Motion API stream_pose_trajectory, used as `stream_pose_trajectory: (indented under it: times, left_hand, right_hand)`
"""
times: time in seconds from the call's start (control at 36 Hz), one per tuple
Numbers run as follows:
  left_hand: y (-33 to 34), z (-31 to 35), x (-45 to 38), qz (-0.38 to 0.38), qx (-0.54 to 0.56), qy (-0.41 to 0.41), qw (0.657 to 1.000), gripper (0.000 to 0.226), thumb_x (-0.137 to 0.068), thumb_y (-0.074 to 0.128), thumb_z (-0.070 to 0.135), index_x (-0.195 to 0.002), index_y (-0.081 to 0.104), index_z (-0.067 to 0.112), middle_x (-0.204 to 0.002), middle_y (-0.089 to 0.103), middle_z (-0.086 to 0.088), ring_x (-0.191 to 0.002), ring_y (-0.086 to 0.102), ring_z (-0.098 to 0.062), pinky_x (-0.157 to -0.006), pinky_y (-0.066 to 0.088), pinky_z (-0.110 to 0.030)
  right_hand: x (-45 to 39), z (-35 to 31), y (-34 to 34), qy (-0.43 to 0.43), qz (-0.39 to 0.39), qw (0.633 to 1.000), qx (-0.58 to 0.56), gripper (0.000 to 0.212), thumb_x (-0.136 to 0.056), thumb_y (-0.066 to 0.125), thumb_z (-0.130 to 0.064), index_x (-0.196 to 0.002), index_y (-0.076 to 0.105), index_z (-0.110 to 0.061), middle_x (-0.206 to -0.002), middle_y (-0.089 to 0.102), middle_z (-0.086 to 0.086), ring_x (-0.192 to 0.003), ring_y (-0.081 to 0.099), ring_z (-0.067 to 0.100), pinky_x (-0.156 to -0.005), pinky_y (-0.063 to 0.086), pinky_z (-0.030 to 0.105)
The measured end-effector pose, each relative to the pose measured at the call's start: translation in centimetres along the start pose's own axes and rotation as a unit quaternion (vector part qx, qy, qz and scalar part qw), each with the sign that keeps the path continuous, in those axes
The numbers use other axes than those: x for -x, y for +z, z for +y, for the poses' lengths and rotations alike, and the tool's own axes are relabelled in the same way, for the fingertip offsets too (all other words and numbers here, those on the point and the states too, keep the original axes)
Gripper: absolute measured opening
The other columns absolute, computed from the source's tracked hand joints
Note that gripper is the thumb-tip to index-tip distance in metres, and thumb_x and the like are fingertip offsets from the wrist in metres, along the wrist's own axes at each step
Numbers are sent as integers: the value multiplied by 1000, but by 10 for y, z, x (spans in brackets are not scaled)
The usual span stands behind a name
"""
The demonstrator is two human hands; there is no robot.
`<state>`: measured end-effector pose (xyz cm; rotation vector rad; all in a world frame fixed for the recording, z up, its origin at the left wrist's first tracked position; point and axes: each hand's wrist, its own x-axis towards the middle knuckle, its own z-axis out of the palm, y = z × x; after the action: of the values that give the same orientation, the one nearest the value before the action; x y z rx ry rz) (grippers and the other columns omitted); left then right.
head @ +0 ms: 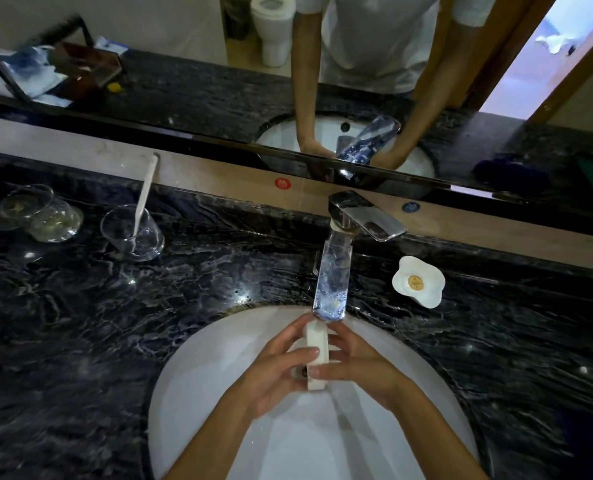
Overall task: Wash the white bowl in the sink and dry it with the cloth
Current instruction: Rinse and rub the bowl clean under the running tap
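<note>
Gripping the white bowl [317, 355] edge-on between them, left hand [277, 370] and right hand [361, 367] hold it under the faucet [333, 278] at the sink's [201, 362] back rim.

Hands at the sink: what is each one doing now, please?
Left hand: closed on the white bowl.
Right hand: closed on the same bowl.

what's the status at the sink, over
Left hand and right hand both gripping the bowl, held on edge over the sink under the faucet. Cloth not in view. Nothing in the way.
</note>
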<state>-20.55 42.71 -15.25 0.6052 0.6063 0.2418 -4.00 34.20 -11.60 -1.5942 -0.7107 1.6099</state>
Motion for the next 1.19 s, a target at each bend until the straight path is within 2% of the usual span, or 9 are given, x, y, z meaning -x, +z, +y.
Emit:
stream_pose_trajectory:
  times: [0.19,0.36,0.53,0.64,0.75,0.83,0.92,1.08,1.19]
  left_hand:
    - [-1,0,-2,14,35,-11,999,59,-79,84,18,-133,62,31,-136,65,-12,-122,62,-43,-93,48,-73]
    - [6,6,-7,57,45,6,997,51,-83,81,24,-130,63,25,-134,64,-21,-124,59,-47,-98,42,-75]
    - [6,15,-2,54,-2,-7,999,53,-77,86,29,-126,65,36,-125,71,-13,-112,67,-38,-97,51,-65]
    - [9,13,-1,66,-28,13,997,54,-76,86,25,-126,67,33,-132,65,-19,-114,67,-41,-83,59,-54]
    - [9,5,2,54,-31,23,998,54,-84,80,21,-134,60,25,-139,55,-23,-120,60,-50,-87,54,-64]
    - [11,3,6,50,-45,39,997,56,-84,80,22,-135,58,23,-136,59,-19,-111,68,-42,-87,56,-57]
    - [11,2,9,40,-65,63,995,55,-83,80,19,-134,59,25,-128,66,-9,-107,69,-33,-89,54,-51]
    - [0,1,9,36,-13,54,998,64,-85,77,5,-142,56,25,-137,64,-8,-126,61,-34,-93,56,-53]
    - [0,3,6,61,-2,32,998,56,-88,72,6,-140,56,20,-137,62,-22,-120,64,-40,-82,60,-49]
  right_hand:
    - [-1,4,6,-19,31,996,81,85,-49,99,-26,-107,53,-68,-119,66,-13,-113,61,9,-74,59,19]
    - [0,10,16,-75,38,991,104,108,-55,97,-19,-127,35,-68,-132,55,-23,-120,58,2,-90,59,27]
    - [3,15,20,-84,18,995,46,109,-64,92,-2,-138,32,-55,-143,49,-16,-120,53,-17,-86,52,10]
    - [4,13,14,-60,8,998,-13,95,-73,88,-3,-144,35,-39,-139,54,-14,-120,61,-3,-88,58,27]
    - [1,10,10,-36,-5,999,-19,88,-73,89,-11,-135,45,-53,-133,63,-15,-120,64,7,-85,60,32]
    - [1,11,11,-10,-25,1000,-13,81,-71,91,-14,-121,52,-64,-126,66,-19,-114,70,17,-89,61,46]
    - [0,15,12,-14,-30,999,-29,88,-70,92,-9,-135,50,-51,-136,61,-10,-113,71,28,-90,59,55]
    - [-2,17,17,-43,39,998,14,104,-55,100,-22,-137,44,-50,-130,63,-13,-120,63,13,-89,62,40]
    - [-3,18,16,-76,79,989,103,107,-52,99,-37,-140,40,-43,-140,39,-19,-133,45,6,-105,53,36]
